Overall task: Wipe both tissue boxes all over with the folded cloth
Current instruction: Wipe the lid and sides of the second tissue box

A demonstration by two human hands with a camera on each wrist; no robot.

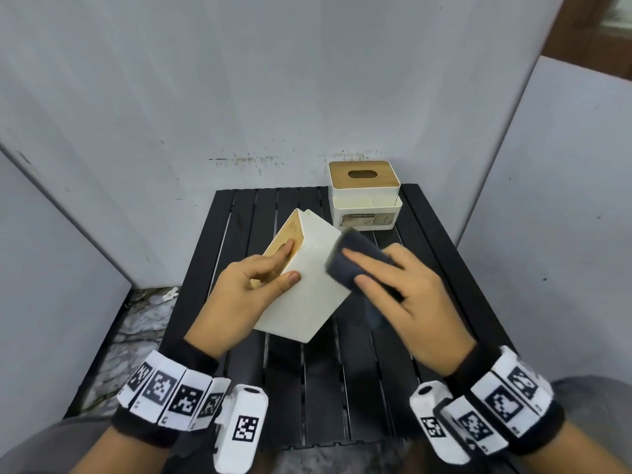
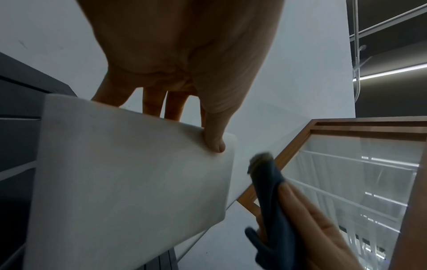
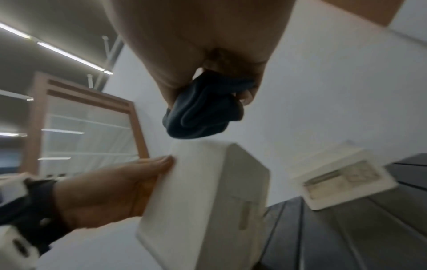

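Observation:
A white tissue box (image 1: 307, 285) with a wooden lid is held tilted above the black slatted table (image 1: 342, 388). My left hand (image 1: 253, 285) grips it, thumb on the white side and fingers on the wooden lid. My right hand (image 1: 390, 285) holds a folded dark grey cloth (image 1: 349, 265) against the box's right edge. The left wrist view shows my left thumb on the white box (image 2: 129, 173) and the cloth (image 2: 270, 191) beside it. The right wrist view has the cloth (image 3: 203, 113) bunched in my fingers just above the box (image 3: 208, 191). A second white tissue box (image 1: 364, 196) with a wooden lid stands at the table's back.
Grey panel walls close in the table on the left, back and right. The second box (image 3: 346, 175) sits against the back wall, right of centre. A marbled floor (image 1: 136, 323) shows left of the table. Wristbands with black-and-white markers are on both wrists.

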